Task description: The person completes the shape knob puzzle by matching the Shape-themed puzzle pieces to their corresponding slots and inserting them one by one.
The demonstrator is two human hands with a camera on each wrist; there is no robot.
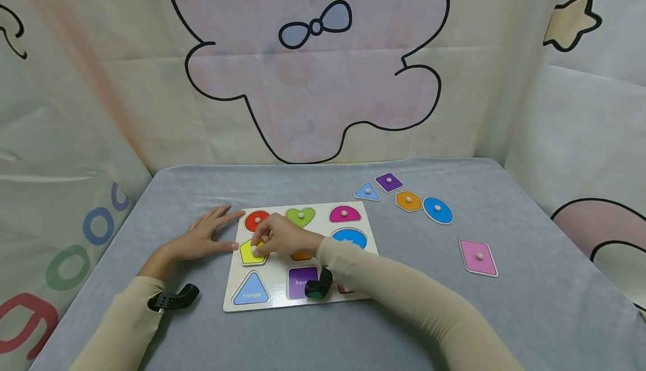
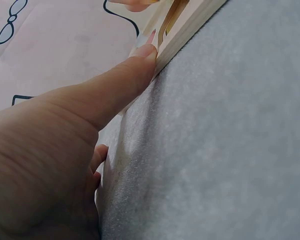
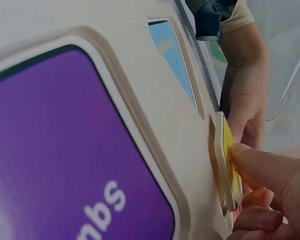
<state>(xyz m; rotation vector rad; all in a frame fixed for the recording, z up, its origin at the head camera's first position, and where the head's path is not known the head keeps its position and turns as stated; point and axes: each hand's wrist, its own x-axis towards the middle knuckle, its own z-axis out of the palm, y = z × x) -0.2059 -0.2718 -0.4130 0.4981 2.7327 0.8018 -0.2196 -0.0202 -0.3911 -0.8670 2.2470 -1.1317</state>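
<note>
My right hand (image 1: 285,236) pinches the small knob of a yellow puzzle piece (image 1: 246,255). In the right wrist view this piece (image 3: 229,140) sits slightly raised and tilted at its slot on the left side of the white wooden puzzle board (image 1: 232,292). My left hand (image 1: 202,236) lies beside the board with fingers spread, thumb and a fingertip touching its left edge. The thumb (image 2: 125,80) presses the board's side in the left wrist view. Knobbed red (image 1: 254,219), green heart (image 1: 298,218) and magenta half-round (image 1: 345,214) pieces sit along the top row.
Bare slots show a blue triangle (image 1: 251,290), a purple square (image 1: 301,281) and a blue round (image 1: 350,237). Right of the board lie blue triangle (image 1: 365,193), purple (image 1: 387,184), orange hexagon (image 1: 405,202), blue round (image 1: 436,212) and pink (image 1: 475,263) pieces on the grey cloth.
</note>
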